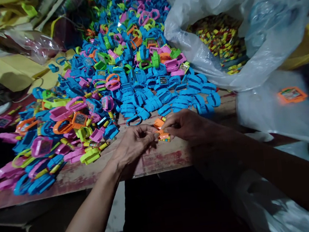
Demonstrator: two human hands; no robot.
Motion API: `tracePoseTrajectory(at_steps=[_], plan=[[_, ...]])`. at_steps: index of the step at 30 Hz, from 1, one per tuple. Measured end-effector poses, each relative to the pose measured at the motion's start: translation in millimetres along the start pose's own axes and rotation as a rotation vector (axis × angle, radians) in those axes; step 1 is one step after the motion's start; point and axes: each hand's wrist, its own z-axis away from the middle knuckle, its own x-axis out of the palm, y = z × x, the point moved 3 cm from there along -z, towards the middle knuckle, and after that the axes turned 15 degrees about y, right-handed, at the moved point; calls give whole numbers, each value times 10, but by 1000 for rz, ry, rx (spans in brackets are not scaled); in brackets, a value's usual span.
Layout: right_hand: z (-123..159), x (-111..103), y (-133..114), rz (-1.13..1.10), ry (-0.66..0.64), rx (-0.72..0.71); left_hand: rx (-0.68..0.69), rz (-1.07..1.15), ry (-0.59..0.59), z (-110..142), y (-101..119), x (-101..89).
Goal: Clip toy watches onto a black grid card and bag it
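Near the front edge of the table, both my hands meet at an orange toy watch [162, 133]. My left hand [135, 143] pinches its left side between thumb and fingers. From the other side, my right hand [184, 126] grips it with thumb and fingertips pressed on top. Small yellow and blue bits show at the watch's lower end; what they are is too small to tell. Just beyond my hands lie many blue toy watches [166, 94]. To the left sits a mixed heap of pink, blue, orange and lime toy watches [73, 120], some with yellow-and-red tubes.
A large white plastic bag [186, 51] at the back right holds many small yellow and red pieces [220, 36]. An orange watch piece [292, 94] lies on white plastic at the right. Yellow sheets [10, 68] and clear plastic wrapping are at the back left.
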Motion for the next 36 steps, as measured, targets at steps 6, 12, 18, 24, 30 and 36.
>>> tracePoseTrajectory(at_steps=[6,12,18,24,30,36], plan=[[-37,-81,28,44,-106,4,-38,34,11,-19,0,113],[77,-62,211,-199,-108,135,-63,90,48,-10,-76,103],[77,-35,138,-206,-123,120,-20,25,-37,69,17,95],[90,-47,79,-157,-97,63,-20,43,-57,116,33,118],[116,-53,32,-137,-48,43,-38,24,-7,139,40,134],[103,-73,-37,-98,-32,30,-3,14,-20,140,31,117]])
